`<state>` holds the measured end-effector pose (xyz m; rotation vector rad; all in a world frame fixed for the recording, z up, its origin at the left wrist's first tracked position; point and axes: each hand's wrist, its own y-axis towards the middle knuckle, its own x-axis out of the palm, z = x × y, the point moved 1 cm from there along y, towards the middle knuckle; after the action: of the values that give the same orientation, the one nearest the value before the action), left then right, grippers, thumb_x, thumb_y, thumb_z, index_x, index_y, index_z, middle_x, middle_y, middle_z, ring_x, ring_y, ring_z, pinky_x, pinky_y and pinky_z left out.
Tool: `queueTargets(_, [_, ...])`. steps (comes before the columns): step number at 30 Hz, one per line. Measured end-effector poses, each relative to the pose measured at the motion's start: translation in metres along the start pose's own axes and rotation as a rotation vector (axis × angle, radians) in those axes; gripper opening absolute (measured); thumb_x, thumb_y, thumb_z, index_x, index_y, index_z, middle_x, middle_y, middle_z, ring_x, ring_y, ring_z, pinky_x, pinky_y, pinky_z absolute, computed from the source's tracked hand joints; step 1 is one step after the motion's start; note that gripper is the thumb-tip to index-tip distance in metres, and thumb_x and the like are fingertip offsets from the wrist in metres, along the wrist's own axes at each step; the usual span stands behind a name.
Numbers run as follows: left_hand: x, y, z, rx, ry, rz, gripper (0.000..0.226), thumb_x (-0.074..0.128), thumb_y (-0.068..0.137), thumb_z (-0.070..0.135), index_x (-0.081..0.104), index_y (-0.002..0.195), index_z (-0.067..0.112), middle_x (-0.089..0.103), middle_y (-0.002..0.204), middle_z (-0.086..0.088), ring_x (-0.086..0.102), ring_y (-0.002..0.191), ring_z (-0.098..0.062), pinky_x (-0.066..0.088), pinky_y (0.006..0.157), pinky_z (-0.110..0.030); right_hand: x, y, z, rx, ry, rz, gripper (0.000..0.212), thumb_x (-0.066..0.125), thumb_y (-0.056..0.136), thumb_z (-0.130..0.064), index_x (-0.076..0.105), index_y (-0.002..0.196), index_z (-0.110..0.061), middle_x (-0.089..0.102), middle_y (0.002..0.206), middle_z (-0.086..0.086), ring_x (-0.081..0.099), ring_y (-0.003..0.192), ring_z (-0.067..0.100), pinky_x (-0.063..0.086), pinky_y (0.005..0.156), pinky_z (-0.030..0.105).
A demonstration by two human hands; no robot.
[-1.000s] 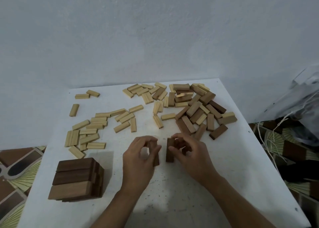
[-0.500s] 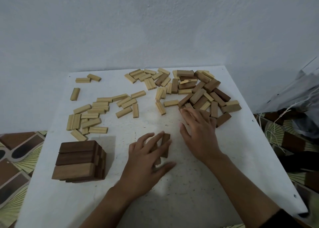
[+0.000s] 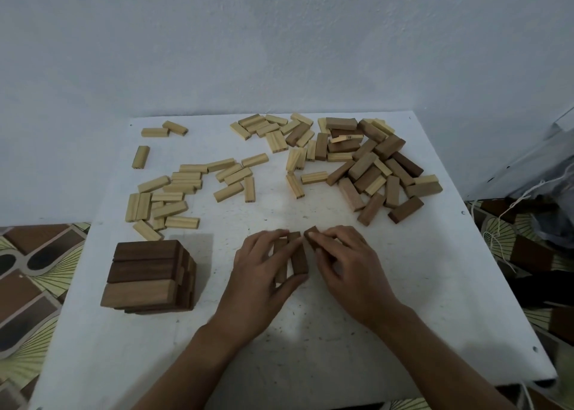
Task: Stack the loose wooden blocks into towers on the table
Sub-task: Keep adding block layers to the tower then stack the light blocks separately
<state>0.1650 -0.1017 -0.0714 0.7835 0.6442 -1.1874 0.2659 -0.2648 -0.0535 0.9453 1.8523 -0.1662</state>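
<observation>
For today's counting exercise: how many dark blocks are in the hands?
3: two dark blocks together in the left hand, a third block in the right hand; more may hide beneath.

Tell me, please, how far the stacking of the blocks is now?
Done: one dark tower stands near-left on the table. In hand: the left hand holds two dark blocks side by side; the right hand holds a third block beside them. Left: the pale blocks and the mixed pile lie loose.
</observation>
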Motion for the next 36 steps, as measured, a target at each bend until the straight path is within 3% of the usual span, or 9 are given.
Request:
queueTargets(5, [-0.007,0.001,0.001,-0.061,-0.141,-0.042,0.077,0.076,0.081,0.054,0.044,0.148,0.034,0.041,0.145,0.015,0.033,0.131,-0.002,0.03,0.107,-0.019,-0.008,0.004,-0.005,0.036,0.242,-0.154,0.04,0.067,0.092,-0.014,0.063,0.132,-0.014,0.053,0.126,-0.005,0.053,0.108,0.002,0.045,0.093,0.011])
queueTargets(8, [-0.011,-0.001,0.001,-0.086,-0.188,-0.122,0.09,0.079,0.078,0.054,0.033,0.153,0.037,0.032,0.153,0.019,0.028,0.139,-0.001,0.028,0.113,-0.019,-0.018,0.008,0.002,0.079,0.31,-0.287,0.061,0.076,0.085,-0.025,0.053,0.142,-0.024,0.042,0.139,-0.015,0.05,0.112,-0.005,0.043,0.09,0.007])
queueTargets(12, [-0.017,-0.006,0.001,-0.071,-0.194,-0.159,0.085,0.077,0.087,0.038,0.028,0.157,0.033,0.03,0.158,0.016,0.026,0.145,-0.001,0.029,0.119,-0.025,-0.018,0.016,0.007,0.033,0.232,-0.462,0.093,0.083,0.077,-0.042,0.034,0.154,-0.024,0.034,0.147,-0.018,0.039,0.115,-0.012,0.039,0.087,0.003])
queueTargets(19, [-0.028,0.0,0.0,-0.102,-0.274,-0.165,0.083,0.084,0.081,0.032,0.039,0.15,0.031,0.049,0.141,0.015,0.044,0.127,0.001,0.04,0.105,-0.019,-0.015,0.032,0.002,-0.009,0.24,-0.497,0.078,0.086,0.072,-0.046,0.053,0.14,-0.027,0.042,0.126,-0.019,0.042,0.103,-0.015,0.036,0.076,0.006])
queueTargets(22, [-0.028,0.001,0.001,-0.093,-0.296,-0.131,0.085,0.088,0.075,0.033,0.043,0.148,0.029,0.053,0.134,0.015,0.048,0.121,0.003,0.04,0.099,-0.01,-0.016,0.037,0.002,-0.03,0.251,-0.52,0.076,0.087,0.07,-0.046,0.055,0.137,-0.027,0.045,0.123,-0.017,0.046,0.104,-0.008,0.04,0.079,0.009])
queueTargets(25, [-0.025,0.0,0.002,-0.104,-0.299,-0.094,0.089,0.088,0.074,0.033,0.041,0.15,0.028,0.051,0.135,0.014,0.047,0.121,0.003,0.037,0.099,-0.006,-0.016,0.033,0.002,-0.027,0.267,-0.502,0.08,0.087,0.071,-0.046,0.053,0.14,-0.024,0.047,0.124,-0.016,0.048,0.109,-0.001,0.044,0.084,0.011])
queueTargets(31, [-0.026,0.0,0.002,-0.136,-0.259,-0.108,0.092,0.088,0.073,0.038,0.038,0.151,0.03,0.04,0.143,0.013,0.039,0.124,0.005,0.031,0.1,0.0,-0.014,0.031,0.006,0.0,0.255,-0.489,0.087,0.086,0.069,-0.053,0.052,0.143,-0.023,0.04,0.127,-0.016,0.048,0.106,-0.002,0.042,0.08,0.01])
queueTargets(33, [-0.028,-0.003,0.002,-0.162,-0.209,-0.107,0.094,0.087,0.072,0.044,0.038,0.151,0.029,0.036,0.145,0.013,0.034,0.126,0.004,0.03,0.101,-0.003,-0.013,0.031,0.006,0.005,0.253,-0.488,0.089,0.085,0.069,-0.056,0.051,0.144,-0.024,0.04,0.129,-0.017,0.044,0.113,-0.004,0.037,0.089,0.01])
queueTargets(36, [-0.031,-0.007,0.002,-0.183,-0.025,-0.083,0.094,0.083,0.071,0.058,0.041,0.149,0.026,0.037,0.142,0.009,0.027,0.129,-0.006,0.03,0.105,-0.02,-0.013,0.028,0.007,0.016,0.234,-0.489,0.091,0.084,0.069,-0.056,0.048,0.146,-0.027,0.04,0.133,-0.016,0.036,0.121,-0.002,0.028,0.094,0.007])
